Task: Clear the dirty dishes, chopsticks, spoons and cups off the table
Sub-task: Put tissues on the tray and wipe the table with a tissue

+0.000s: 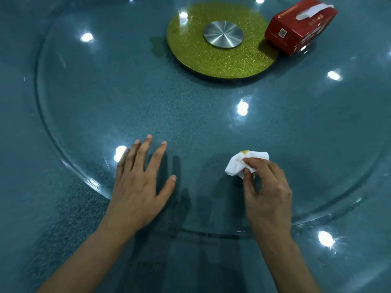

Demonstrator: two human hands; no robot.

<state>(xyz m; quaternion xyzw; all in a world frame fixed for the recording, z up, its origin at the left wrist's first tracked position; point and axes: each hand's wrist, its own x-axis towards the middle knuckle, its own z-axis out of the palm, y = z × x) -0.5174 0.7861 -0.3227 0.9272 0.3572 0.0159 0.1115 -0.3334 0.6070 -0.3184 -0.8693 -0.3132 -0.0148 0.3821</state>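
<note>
My right hand (267, 191) pinches a crumpled white tissue (237, 164) with a yellow stain on its far edge, holding it against the glass turntable (190, 115). My left hand (139, 185) lies flat on the glass near its front left rim, fingers spread and straight. No dishes, chopsticks, spoons or cups show in the head view.
The round glass turntable sits on a dark teal table (25, 187). At its centre is a glittery green disc (218, 60) with a metal hub (223, 34). A red tissue box (296, 28) stands at the back right, a tissue sticking out of its top.
</note>
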